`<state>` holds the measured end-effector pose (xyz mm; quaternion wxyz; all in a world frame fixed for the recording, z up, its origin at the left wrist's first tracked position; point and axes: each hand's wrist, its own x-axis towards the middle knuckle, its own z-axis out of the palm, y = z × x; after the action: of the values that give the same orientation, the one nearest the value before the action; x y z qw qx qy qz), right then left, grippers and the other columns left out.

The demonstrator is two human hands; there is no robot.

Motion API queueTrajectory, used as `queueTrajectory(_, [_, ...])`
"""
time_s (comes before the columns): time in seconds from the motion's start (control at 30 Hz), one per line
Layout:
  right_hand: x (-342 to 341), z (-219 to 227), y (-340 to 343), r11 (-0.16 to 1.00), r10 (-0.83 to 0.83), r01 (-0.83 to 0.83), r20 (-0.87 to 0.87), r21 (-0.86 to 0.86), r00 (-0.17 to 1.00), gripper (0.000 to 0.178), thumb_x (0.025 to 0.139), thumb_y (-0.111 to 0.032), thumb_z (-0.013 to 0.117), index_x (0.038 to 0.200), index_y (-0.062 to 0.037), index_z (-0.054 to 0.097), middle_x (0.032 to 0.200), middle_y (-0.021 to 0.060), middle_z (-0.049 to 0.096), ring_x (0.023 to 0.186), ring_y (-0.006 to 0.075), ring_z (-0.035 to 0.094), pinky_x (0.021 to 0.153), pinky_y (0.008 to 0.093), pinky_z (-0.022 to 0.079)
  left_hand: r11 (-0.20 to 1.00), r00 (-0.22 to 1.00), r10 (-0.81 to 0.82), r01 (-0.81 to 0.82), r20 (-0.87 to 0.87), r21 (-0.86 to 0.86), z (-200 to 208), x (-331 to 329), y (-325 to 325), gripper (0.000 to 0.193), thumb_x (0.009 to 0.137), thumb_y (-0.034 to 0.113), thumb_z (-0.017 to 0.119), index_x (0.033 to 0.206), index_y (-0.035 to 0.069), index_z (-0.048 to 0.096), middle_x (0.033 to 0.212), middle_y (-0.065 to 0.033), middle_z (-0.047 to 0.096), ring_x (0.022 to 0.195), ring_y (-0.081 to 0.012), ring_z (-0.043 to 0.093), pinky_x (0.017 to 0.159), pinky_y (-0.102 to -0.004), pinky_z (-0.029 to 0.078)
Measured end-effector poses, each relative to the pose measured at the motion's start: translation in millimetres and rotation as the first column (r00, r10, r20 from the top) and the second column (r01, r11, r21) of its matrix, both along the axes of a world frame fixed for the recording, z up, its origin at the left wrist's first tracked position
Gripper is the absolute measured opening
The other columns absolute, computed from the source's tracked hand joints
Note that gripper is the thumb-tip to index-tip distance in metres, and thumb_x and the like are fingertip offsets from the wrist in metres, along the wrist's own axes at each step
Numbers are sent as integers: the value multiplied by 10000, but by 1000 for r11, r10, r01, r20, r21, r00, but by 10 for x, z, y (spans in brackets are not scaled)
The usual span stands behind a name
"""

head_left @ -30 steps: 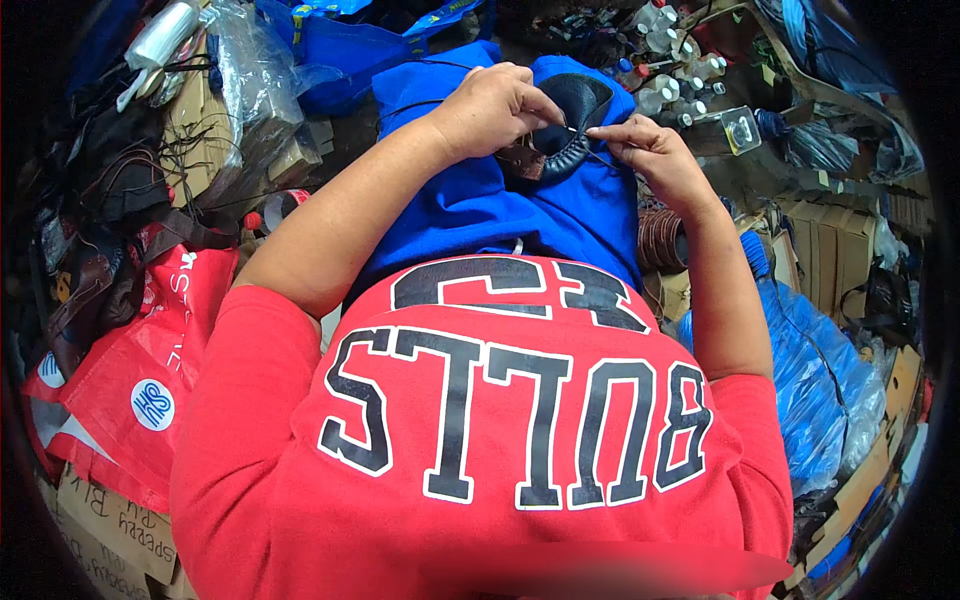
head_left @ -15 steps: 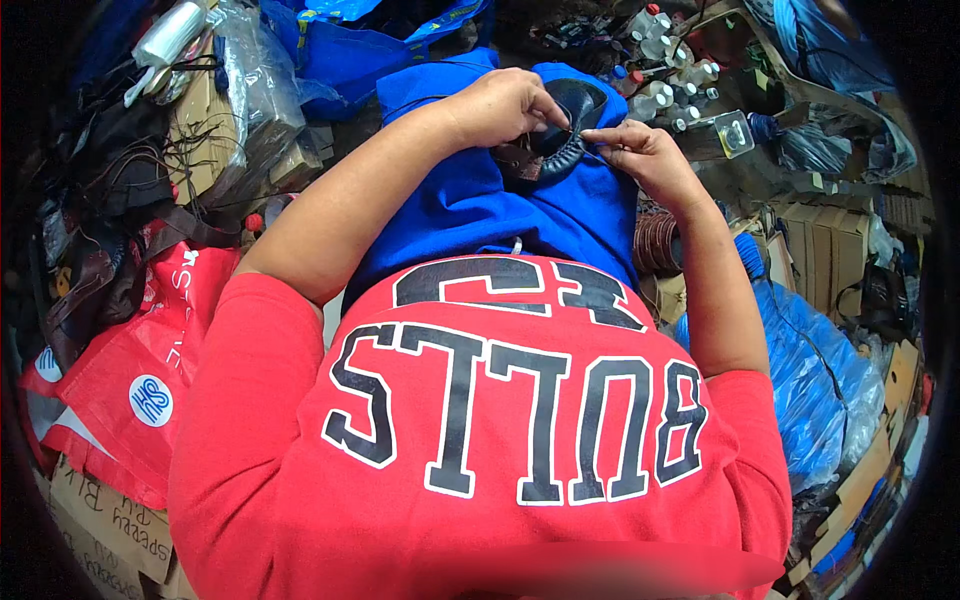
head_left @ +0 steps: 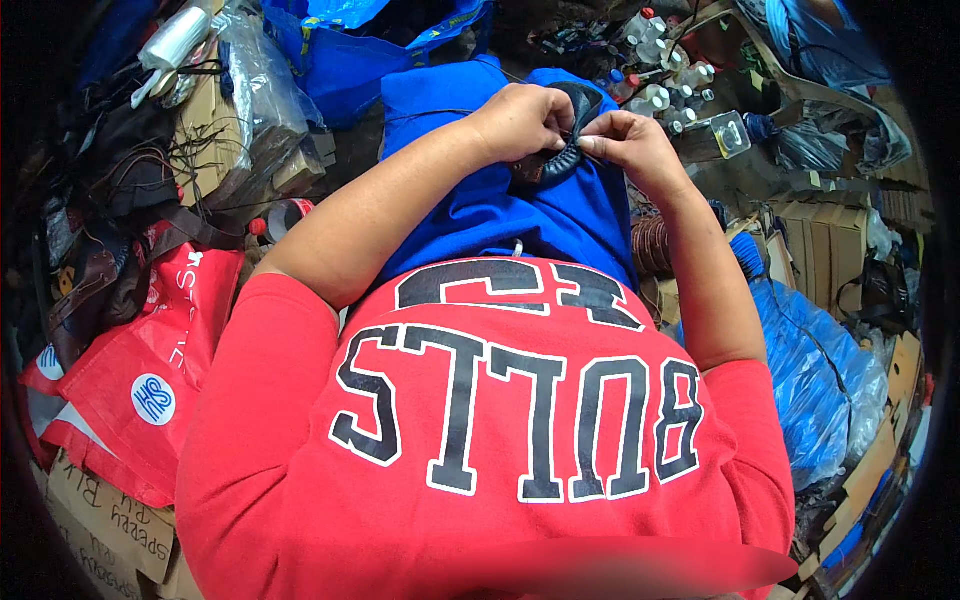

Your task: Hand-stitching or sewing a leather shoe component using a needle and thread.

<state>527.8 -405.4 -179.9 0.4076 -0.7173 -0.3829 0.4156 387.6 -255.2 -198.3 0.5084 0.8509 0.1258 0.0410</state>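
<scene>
A black leather shoe upper (head_left: 562,168) with a puckered, gathered seam rests on my lap, over the blue cloth (head_left: 440,90) covering my legs. Bent over its left side is my left hand (head_left: 525,122), fingers curled and closed at the seam; what they pinch is too small to make out. From the right, my right hand (head_left: 632,150) pinches the leather at the seam between thumb and fingertips. The two hands nearly meet there. A dark brown part of the piece shows below my left hand, partly hidden. A thin dark strand crosses the blue cloth left of that hand.
Clear plastic bottles (head_left: 655,98) stand at the far right. Blue plastic sheeting (head_left: 800,350) and cardboard (head_left: 825,245) lie on the right. On the left are a red bag (head_left: 190,330) and plastic-wrapped boxes (head_left: 260,90). A blue bag (head_left: 340,60) sits ahead.
My left hand has shifted slightly right and down and its fingers have curled in. My right fingers, pointing at the seam before, now pinch it from above.
</scene>
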Motion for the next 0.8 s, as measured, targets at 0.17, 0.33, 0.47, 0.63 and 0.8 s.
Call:
queueTrajectory(0.17, [56, 78, 37, 998, 70, -71, -100, 0, 992, 124, 774, -118, 731, 773, -38, 636, 734, -20, 614, 674, 53, 529, 627, 216, 440, 907, 992, -126, 107, 20, 408, 197, 18, 112, 115, 708, 105, 693, 803, 64, 644, 789, -79, 639, 731, -266, 626, 664, -356, 488])
queueTrajectory(0.33, [231, 25, -184, 999, -20, 28, -198, 40, 980, 132, 783, -138, 724, 810, -45, 633, 758, -25, 592, 727, 70, 525, 715, 218, 424, 825, 984, -162, 94, 73, 557, 274, -169, 199, 65, 756, 149, 642, 775, 88, 636, 795, -96, 629, 806, -288, 607, 678, -396, 460])
queueTrajectory(0.47, [231, -136, -259, 985, 21, -20, -2, 169, 1000, 149, 786, -156, 727, 825, -49, 630, 798, -24, 570, 749, 77, 525, 716, 224, 429, 911, 994, -110, 112, -29, 398, 235, -156, 162, 81, 782, 103, 607, 845, 55, 622, 808, -132, 641, 782, -321, 621, 670, -391, 478])
queueTrajectory(0.63, [254, 91, -465, 999, 32, -32, -79, 1, 996, 161, 789, -169, 722, 838, -43, 634, 829, -14, 544, 806, 75, 513, 710, 227, 426, 931, 992, -113, 126, -58, 343, 218, -86, 136, 144, 796, 91, 592, 930, 41, 609, 834, -164, 643, 789, -342, 626, 679, -397, 489])
queueTrajectory(0.8, [549, 287, -358, 995, -22, -16, 385, 94, 923, 192, 804, -202, 670, 828, -17, 626, 848, 39, 550, 816, 161, 537, 754, 281, 421, 920, 982, -186, 187, -36, 344, 235, -21, 90, 141, 811, 101, 584, 937, 43, 607, 849, -175, 644, 810, -352, 623, 698, -408, 488])
